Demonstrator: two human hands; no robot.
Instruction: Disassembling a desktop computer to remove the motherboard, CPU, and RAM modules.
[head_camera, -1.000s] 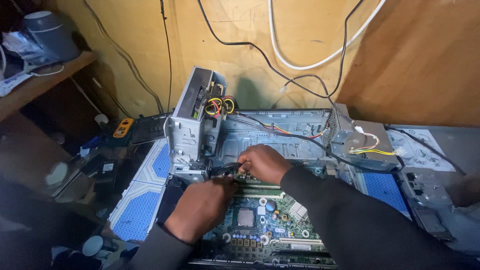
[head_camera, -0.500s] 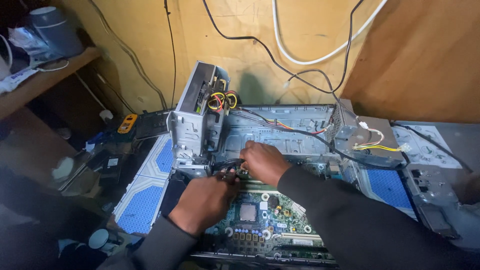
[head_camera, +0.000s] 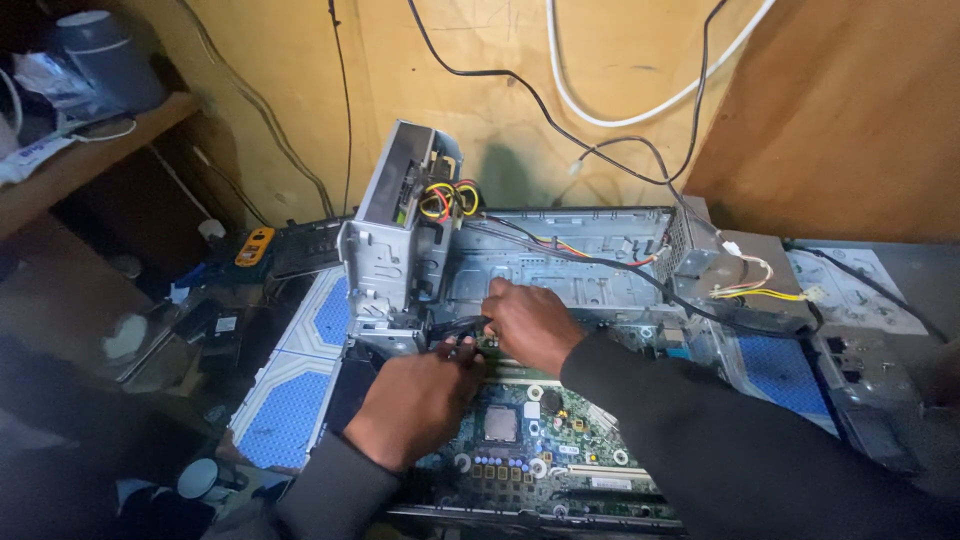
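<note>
Black cable bundle (head_camera: 452, 327) sits pinched between both hands over the open desktop computer case (head_camera: 560, 262), just above the green motherboard (head_camera: 520, 440). The left hand (head_camera: 415, 405) closes its fingertips on the near end of the bundle, while the right hand (head_camera: 530, 322) grips the far end, its fingers curled together around it. Directly left of the grip stands the raised grey drive cage (head_camera: 395, 235), with red, yellow and black wires (head_camera: 445, 200) looped at its top. Below the grip lies the square processor (head_camera: 500, 424). Well to the right of the grip, the grey power supply (head_camera: 740, 275) trails yellow and white wires.
</note>
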